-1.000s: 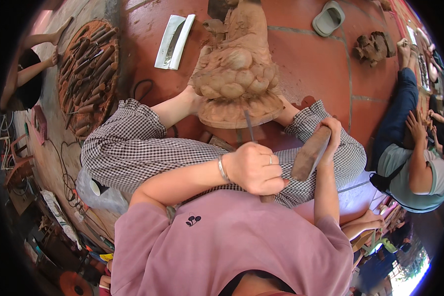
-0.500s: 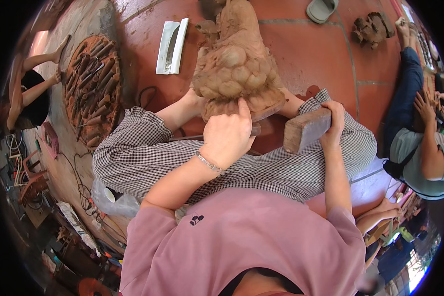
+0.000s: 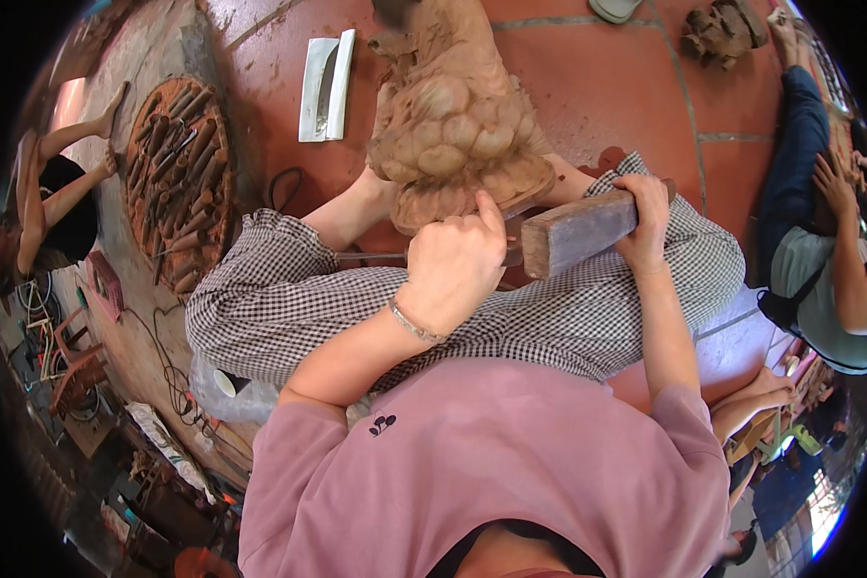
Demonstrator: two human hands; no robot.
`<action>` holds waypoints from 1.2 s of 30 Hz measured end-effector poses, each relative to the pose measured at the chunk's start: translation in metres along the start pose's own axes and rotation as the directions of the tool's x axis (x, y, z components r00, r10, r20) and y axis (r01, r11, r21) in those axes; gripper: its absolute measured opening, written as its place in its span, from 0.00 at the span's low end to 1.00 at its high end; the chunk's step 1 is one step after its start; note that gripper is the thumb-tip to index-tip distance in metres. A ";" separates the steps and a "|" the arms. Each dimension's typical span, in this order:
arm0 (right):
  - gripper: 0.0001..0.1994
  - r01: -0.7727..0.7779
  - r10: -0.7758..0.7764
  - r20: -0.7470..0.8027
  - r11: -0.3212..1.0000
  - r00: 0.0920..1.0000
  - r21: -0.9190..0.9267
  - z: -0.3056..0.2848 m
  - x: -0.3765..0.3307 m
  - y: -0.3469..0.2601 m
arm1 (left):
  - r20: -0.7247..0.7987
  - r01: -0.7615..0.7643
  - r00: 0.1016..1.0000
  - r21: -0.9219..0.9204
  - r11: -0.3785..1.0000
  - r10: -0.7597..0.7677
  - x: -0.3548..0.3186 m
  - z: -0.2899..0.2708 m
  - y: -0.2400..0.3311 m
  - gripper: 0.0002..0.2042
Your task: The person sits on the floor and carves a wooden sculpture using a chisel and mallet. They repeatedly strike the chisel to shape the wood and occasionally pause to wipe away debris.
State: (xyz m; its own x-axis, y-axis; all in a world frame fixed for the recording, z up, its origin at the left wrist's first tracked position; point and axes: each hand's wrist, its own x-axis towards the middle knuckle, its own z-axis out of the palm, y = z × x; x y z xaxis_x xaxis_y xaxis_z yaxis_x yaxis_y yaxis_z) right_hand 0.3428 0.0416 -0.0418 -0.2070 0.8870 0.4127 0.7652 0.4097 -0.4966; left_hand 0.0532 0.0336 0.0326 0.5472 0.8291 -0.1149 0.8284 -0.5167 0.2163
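Note:
A brown carved wooden statue (image 3: 453,125) with rounded petal shapes stands on the red tiled floor (image 3: 597,87) between my legs in checked trousers. My left hand (image 3: 458,265) is fisted at the statue's base, thumb up against the wood. It grips a thin chisel that is almost wholly hidden in the fist. My right hand (image 3: 645,207) holds a rectangular wooden mallet block (image 3: 573,234) level, its end close to my left hand.
A round tray of carving tools (image 3: 178,164) lies at the left, a white folded object (image 3: 323,72) beyond it. One person (image 3: 819,250) sits at the right, another person (image 3: 53,197) at the left. A small carved piece (image 3: 722,29) sits top right.
My left hand has risen from my lap to the statue's base. My right hand has swung the mallet block from pointing down to level beside the left hand.

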 end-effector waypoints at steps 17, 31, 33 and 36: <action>0.19 -0.259 0.285 -0.111 0.945 0.952 0.198 -0.003 -0.019 0.022 | -0.413 -0.582 0.811 -0.491 0.648 0.415 0.016 -0.014 0.074 0.17; 0.11 -0.372 0.395 -0.120 0.912 0.911 0.173 -0.006 -0.019 0.031 | -0.662 -0.711 0.669 -0.437 0.551 0.337 0.034 0.000 0.068 0.13; 0.12 -0.365 0.387 -0.118 0.914 0.914 0.177 -0.001 -0.022 0.035 | -0.704 -0.710 0.668 -0.507 0.488 0.240 0.022 -0.004 0.055 0.13; 0.12 -0.395 0.415 -0.105 0.903 0.904 0.172 -0.003 -0.019 0.031 | -0.620 -0.649 0.761 -0.733 0.203 0.190 0.003 -0.007 0.012 0.11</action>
State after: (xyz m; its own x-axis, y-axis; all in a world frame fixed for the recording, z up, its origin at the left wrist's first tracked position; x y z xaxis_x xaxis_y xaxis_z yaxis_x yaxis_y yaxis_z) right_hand 0.3721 0.0370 -0.0630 0.1943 0.9494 0.2468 0.6678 0.0563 -0.7422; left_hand 0.0640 0.0318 0.0412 0.4997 0.6649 0.5552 -0.2744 -0.4865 0.8295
